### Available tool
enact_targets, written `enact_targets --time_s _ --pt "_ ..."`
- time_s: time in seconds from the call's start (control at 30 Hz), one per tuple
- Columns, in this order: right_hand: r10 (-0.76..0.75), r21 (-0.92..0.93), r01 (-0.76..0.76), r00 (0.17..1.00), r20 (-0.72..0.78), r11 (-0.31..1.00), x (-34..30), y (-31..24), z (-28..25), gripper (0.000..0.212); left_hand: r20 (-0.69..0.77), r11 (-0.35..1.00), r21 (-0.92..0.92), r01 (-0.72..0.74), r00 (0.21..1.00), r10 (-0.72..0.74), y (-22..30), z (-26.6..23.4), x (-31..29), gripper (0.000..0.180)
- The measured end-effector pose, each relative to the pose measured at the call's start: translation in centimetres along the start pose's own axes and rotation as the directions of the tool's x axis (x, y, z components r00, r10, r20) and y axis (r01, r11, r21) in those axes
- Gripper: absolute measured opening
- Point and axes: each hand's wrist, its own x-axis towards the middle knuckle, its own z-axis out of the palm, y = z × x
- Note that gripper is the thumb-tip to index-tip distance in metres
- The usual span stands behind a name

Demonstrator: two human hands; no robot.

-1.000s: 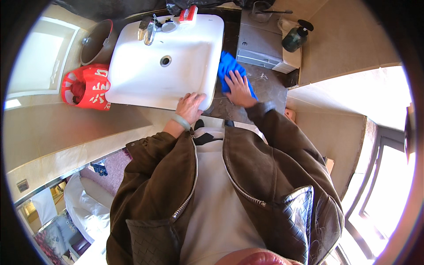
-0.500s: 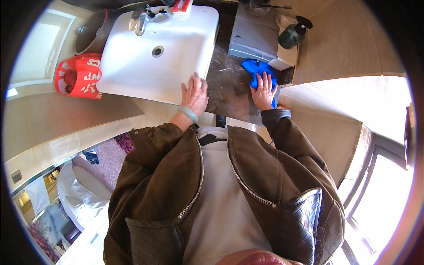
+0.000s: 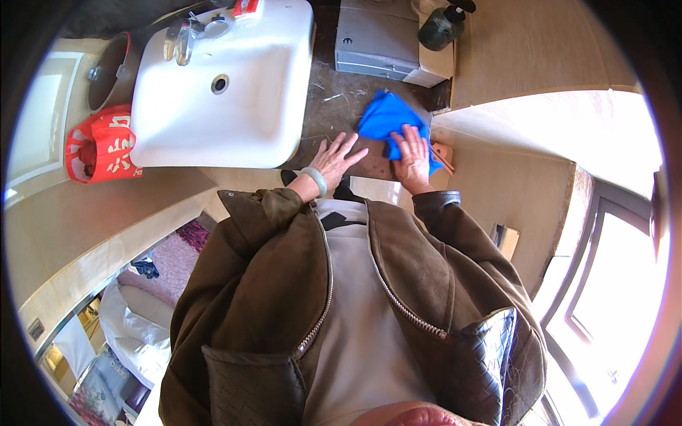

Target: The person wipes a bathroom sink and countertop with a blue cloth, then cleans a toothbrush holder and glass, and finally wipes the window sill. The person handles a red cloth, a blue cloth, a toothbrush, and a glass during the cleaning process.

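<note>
A bright blue cloth (image 3: pixel 387 117) lies part spread on the right of the dark counter (image 3: pixel 334 106), reaching its right end. My right hand (image 3: pixel 412 160) is on the cloth's near part, its fingers laid over the fabric and closed on it; the thumb side is partly hidden. My left hand (image 3: pixel 334 162), with a pale bangle at the wrist, is open with fingers spread at the counter's near edge, between the white sink (image 3: pixel 284 135) and the cloth. Whether its fingertips touch the counter I cannot tell.
A grey drawer box (image 3: pixel 376 39) and a dark pump bottle (image 3: pixel 442 28) stand at the back right. Left of the sink are a red bag (image 3: pixel 110 145) and a dark round bin (image 3: pixel 114 71). An orange object (image 3: pixel 444 156) sits just beyond the counter's right end.
My left hand has left the sink's near rim and moved right over the counter. My right hand has shifted right and nearer, and the cloth is spread wider. The view has shifted right.
</note>
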Motion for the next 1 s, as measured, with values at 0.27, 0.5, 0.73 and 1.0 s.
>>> enact_targets --time_s 0.27,0.5,0.73,1.0 --pt "-0.054 0.113 0.053 0.999 0.003 0.992 -4.0 -1.9 2.2 0.073 0.101 0.982 0.124 0.144 0.983 -0.157 -0.9 -0.7 0.0 0.050" --pt "0.031 0.067 -0.026 0.997 -0.071 0.997 7.4 -2.3 2.7 0.065 -0.036 0.968 0.181 0.174 0.985 -0.170 -2.4 -4.2 2.5 0.049" --pt "0.526 0.892 -0.408 0.811 0.258 0.193 11.5 -3.2 2.2 0.031 -0.537 0.985 -0.010 0.172 0.830 -0.150 -5.5 -9.6 5.3 0.060" --pt "0.198 0.446 0.025 0.872 -0.447 0.895 17.8 -8.5 -10.5 0.045 -0.484 0.978 -0.012 0.207 0.855 -0.187 -6.5 -13.0 6.9 0.086"
